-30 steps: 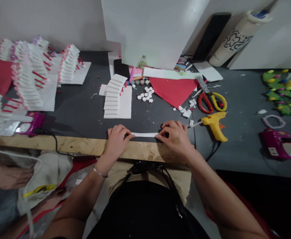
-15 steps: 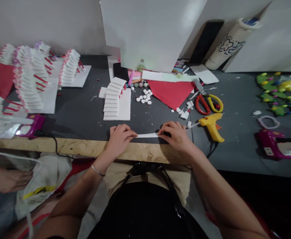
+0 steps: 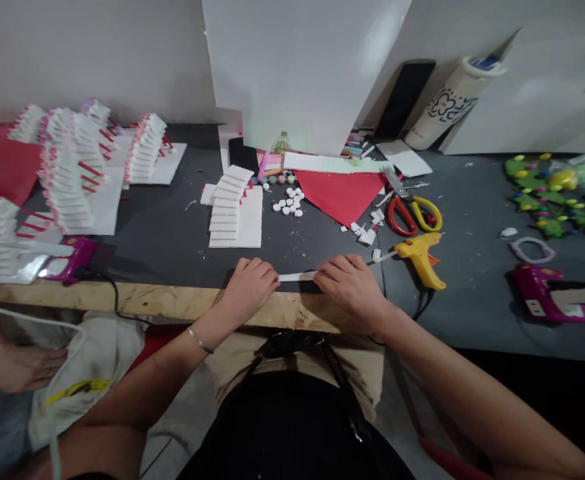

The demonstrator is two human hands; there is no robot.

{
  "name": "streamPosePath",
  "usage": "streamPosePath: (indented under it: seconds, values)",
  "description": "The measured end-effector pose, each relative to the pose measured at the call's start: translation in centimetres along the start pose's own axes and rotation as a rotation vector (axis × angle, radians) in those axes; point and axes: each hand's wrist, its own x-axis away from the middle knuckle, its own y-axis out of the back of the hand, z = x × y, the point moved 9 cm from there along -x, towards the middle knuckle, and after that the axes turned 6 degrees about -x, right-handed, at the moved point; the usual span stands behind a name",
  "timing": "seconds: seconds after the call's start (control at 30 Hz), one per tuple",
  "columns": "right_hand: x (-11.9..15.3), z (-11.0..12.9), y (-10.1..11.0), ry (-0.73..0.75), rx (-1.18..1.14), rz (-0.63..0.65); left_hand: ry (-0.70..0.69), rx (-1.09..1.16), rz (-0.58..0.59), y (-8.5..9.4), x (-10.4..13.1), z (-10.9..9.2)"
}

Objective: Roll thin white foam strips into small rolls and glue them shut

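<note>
A narrow white strip [image 3: 296,277] lies level between my hands at the table's front edge. My left hand [image 3: 253,285] is closed on its left end, and my right hand [image 3: 347,285] is closed on the right end. Beyond the left hand stands a stair-like row of white pieces on a white board [image 3: 250,217], with small red sticks beside it. Several small white discs [image 3: 288,202] lie to the right of that board. To the right of my right hand is a yellow glue gun [image 3: 424,259], its nozzle side pointing away from me.
Scissors [image 3: 401,215] lie behind the glue gun near a red sheet [image 3: 345,193] and white scraps. Finished-looking white stair models [image 3: 67,180] and a purple power socket [image 3: 75,259] are at left. A bottle [image 3: 447,103] stands behind. Another person's hand [image 3: 22,367] is at lower left.
The fingers of both hands have curled closer around the strip's ends, and less of the strip shows between them. The view has shifted slightly.
</note>
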Motion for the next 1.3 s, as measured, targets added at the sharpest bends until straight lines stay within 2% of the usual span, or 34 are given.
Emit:
streamPosePath:
  seconds: [0.17, 0.4, 0.6, 0.73, 0.83, 1.0, 1.17, 1.3]
  values:
    - [-0.3, -0.5, -0.4, -0.040, -0.049, -0.050, 0.066, 0.104, -0.027, -0.6, 0.0, 1.0]
    - [-0.2, -1.2, -0.9, -0.072, -0.126, -0.061, 0.134, 0.049, -0.044, -0.4, 0.0, 0.8]
    - [-0.5, -2.9, -1.1, -0.168, -0.234, -0.072, 0.225, 0.124, 0.071, -1.0, -0.9, 1.9]
    - [-1.2, -3.8, -1.8, -0.205, -0.281, -0.009, 0.255, 0.184, 0.142, -1.2, -1.5, 2.6]
    - [-1.7, -4.1, -1.9, -0.225, -0.251, 0.017, 0.255, 0.244, 0.152, -1.3, -1.7, 2.8]
    - [-1.4, -3.5, -1.3, -0.219, -0.212, -0.007, 0.184, 0.352, 0.092, -1.1, -1.5, 1.7]
    - [-0.6, -2.1, -1.3, -0.194, -0.075, -0.053, 0.119, 0.218, 0.089, -0.9, -1.1, 0.2]
    - [-0.4, -1.0, -1.8, -0.145, 0.022, -0.091, 0.134, 0.108, 0.028, -0.7, -1.4, -0.9]
